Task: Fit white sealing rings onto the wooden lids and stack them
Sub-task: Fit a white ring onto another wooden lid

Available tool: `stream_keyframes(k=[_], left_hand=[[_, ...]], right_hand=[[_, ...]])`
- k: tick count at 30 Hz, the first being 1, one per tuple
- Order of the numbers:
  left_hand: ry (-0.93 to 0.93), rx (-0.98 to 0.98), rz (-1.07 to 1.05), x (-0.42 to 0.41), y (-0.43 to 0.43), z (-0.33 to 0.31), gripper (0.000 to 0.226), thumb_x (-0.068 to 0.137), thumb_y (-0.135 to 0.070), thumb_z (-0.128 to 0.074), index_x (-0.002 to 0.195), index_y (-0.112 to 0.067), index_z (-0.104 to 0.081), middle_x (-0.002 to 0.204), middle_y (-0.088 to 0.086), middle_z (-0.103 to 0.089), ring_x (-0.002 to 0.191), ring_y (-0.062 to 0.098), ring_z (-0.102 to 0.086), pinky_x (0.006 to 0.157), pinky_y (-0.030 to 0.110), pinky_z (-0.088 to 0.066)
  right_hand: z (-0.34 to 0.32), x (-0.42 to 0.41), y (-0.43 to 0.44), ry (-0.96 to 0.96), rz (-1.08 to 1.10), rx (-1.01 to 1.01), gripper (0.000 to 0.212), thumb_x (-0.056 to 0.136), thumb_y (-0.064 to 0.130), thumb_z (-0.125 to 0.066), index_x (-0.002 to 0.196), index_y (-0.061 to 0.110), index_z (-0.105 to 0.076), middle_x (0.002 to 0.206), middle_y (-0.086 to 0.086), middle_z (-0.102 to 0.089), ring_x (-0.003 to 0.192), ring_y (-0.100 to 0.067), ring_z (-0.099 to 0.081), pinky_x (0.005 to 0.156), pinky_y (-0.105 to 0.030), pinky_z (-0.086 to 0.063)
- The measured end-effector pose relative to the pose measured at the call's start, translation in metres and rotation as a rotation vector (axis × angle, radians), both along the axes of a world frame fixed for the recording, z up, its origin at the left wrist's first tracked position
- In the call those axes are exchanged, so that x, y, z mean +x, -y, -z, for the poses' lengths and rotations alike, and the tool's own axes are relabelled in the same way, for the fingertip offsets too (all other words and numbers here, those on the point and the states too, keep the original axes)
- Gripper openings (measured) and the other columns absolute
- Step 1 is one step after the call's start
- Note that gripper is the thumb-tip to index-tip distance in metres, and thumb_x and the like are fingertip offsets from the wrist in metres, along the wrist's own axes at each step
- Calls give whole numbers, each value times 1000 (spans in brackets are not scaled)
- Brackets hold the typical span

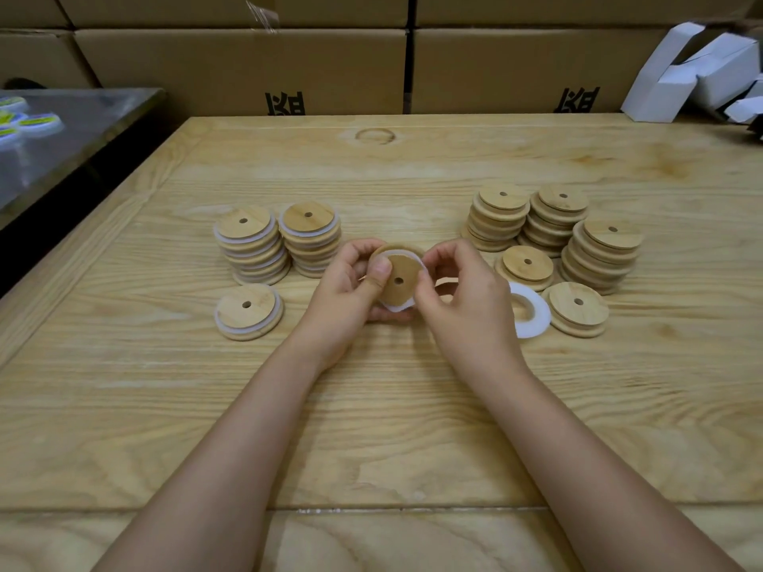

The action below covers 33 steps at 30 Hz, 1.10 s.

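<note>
Both hands hold one wooden lid [398,280] above the bench [371,406], its stepped face tilted toward the camera. The left hand [351,291] and right hand [462,299] each have their grip pinching the white ring [397,308] around its rim.

bare table [371,427] near the body, ringed stacks [252,249] left, plain stacks [553,220] right

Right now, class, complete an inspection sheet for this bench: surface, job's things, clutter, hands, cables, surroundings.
Surface: wooden table, pale and grained.
Job's things: held lid with white ring partly on; ringed stacks at left; bare stacks at right; loose ring beside them.
Clutter: white cartons at far right.
Grippers: left hand and right hand both grip the held lid.
Cables: nothing seen.
Surroundings: cardboard boxes behind; metal table at left.
</note>
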<state>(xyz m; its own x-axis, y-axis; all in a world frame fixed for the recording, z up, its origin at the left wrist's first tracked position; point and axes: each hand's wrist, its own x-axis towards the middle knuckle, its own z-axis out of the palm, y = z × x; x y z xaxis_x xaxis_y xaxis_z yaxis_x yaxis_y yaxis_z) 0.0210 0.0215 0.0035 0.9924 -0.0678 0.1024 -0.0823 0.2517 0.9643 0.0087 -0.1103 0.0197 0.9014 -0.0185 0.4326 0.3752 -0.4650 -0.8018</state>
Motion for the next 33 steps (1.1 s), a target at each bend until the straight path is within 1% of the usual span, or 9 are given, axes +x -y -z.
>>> stream_keyframes(k=[4, 9, 12, 15, 18, 22, 27, 31, 33], left_hand=[[94, 195, 6, -3, 4, 1, 11, 89, -9, -56, 99, -14, -57, 89, 7, -68, 77, 14, -67, 64, 37, -60], [53, 174, -29, -3, -1, 1, 21, 76, -23, -65, 96, -15, -63, 76, 2, -72, 73, 14, -68, 68, 43, -58], [39, 125, -49, 0, -2, 3, 16, 80, -15, -63, 96, -17, -61, 77, -2, -73, 74, 13, -69, 70, 41, -58], [34, 71, -84, 3, -3, 5, 19, 88, -3, -56, 98, -18, -61, 79, -6, -72, 76, 9, -68, 68, 35, -59], [57, 72, -83, 4, -4, 6, 23, 90, 2, -52, 97, -18, -59, 80, -10, -70, 77, 5, -66, 66, 26, -57], [72, 65, -85, 5, -5, 6, 25, 91, 3, -50, 97, -20, -58, 90, -6, -63, 83, 6, -64, 76, 33, -56], [46, 15, -58, 5, -7, 6, 24, 90, 2, -50, 99, -19, -58, 95, 0, -60, 87, 13, -62, 80, 38, -55], [38, 7, -42, 5, -8, 7, 23, 90, 1, -50, 99, -18, -58, 94, 0, -61, 85, 11, -63, 76, 34, -57], [29, 13, -40, 5, -8, 7, 22, 91, 0, -49, 99, -19, -57, 92, -2, -63, 84, 10, -64, 76, 35, -57]], right_hand=[[-3, 1, 6, 105, -31, -79, 5, 85, 5, -60, 91, 7, -60, 85, 0, -64, 82, -16, -58, 74, -31, -45], [-2, 2, 8, 126, 15, -81, 5, 85, 12, -65, 88, 8, -64, 84, 1, -66, 79, -14, -61, 73, -32, -47], [-3, 4, 9, 97, 24, -46, 6, 83, 14, -69, 84, 9, -66, 84, 2, -68, 79, -13, -63, 74, -32, -50], [-3, 4, 9, 104, 23, -34, 5, 82, 11, -70, 81, 7, -67, 79, 10, -63, 80, -10, -61, 72, -27, -49], [-2, 4, 8, 57, 12, 17, 4, 82, 10, -68, 79, 11, -67, 75, 19, -60, 81, -5, -60, 73, -20, -49], [-3, 4, 6, -6, -10, 77, 12, 83, 6, -65, 77, 17, -64, 75, 18, -62, 80, -3, -61, 73, -20, -49], [-3, 5, 7, -21, -29, 53, 7, 84, 7, -64, 78, 11, -65, 78, 6, -68, 78, -7, -60, 72, -24, -48], [-3, 6, 8, -5, -32, -4, 5, 85, 11, -64, 81, 10, -66, 80, 5, -67, 77, -6, -59, 64, -13, -43], [-2, 5, 8, 10, -33, -26, 4, 87, 13, -63, 84, 11, -64, 81, 7, -65, 79, -4, -58, 64, -10, -42]])
